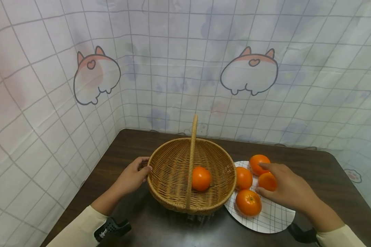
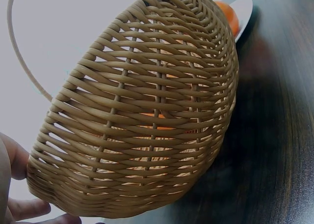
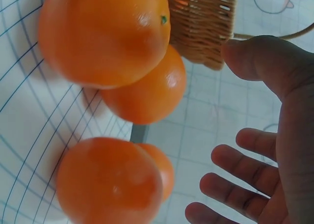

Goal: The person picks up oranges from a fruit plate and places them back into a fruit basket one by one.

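Observation:
My left hand (image 1: 131, 178) grips the left rim of a round wicker basket (image 1: 170, 195) with a tall arched handle (image 1: 192, 157). In the left wrist view, its thumb (image 2: 15, 157) and fingers come to the basket's edge. One orange (image 1: 201, 178) lies inside the basket, right of the handle. Beside the basket, several oranges (image 1: 248, 203) sit on a white plate with a dark grid pattern (image 1: 275, 219). My right hand (image 1: 292, 187) hovers over the plate's right side, partly covering an orange (image 1: 267, 181). In the right wrist view, its thumb and fingers are spread apart, holding nothing.
The dark wood-grain table (image 1: 164, 230) carries the basket and plate. A pale grid-patterned curtain (image 1: 173, 68) with cartoon animal drawings hangs behind and to the left. The basket's right rim overlaps the plate's left edge in the head view. Black straps (image 1: 111, 229) circle both wrists.

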Tool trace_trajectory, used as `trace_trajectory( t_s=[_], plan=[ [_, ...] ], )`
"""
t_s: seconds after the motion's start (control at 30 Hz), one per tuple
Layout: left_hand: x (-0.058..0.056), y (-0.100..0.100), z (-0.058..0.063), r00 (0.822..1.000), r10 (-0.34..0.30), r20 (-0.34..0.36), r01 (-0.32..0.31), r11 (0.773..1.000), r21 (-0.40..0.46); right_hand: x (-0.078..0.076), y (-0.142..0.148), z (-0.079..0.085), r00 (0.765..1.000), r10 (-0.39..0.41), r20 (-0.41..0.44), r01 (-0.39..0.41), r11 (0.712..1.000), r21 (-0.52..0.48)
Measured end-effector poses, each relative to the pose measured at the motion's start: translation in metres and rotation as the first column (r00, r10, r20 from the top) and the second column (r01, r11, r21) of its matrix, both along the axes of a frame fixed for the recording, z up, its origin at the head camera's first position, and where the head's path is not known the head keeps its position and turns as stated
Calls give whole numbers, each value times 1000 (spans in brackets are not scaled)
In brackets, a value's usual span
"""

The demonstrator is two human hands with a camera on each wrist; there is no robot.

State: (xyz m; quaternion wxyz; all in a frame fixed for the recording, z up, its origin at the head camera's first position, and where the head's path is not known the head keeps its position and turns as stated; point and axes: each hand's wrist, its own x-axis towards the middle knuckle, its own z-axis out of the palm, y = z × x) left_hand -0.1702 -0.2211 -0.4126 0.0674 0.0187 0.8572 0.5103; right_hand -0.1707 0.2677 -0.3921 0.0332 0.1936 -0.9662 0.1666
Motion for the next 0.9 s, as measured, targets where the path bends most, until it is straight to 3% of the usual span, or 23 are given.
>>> trace_trajectory(
  t_s=[0.9],
  plan=[
    [2,0,1,1000,-3,-19,2,1000,-9,-1,33,-17,998,-51,34,49,997,52]
  ],
)
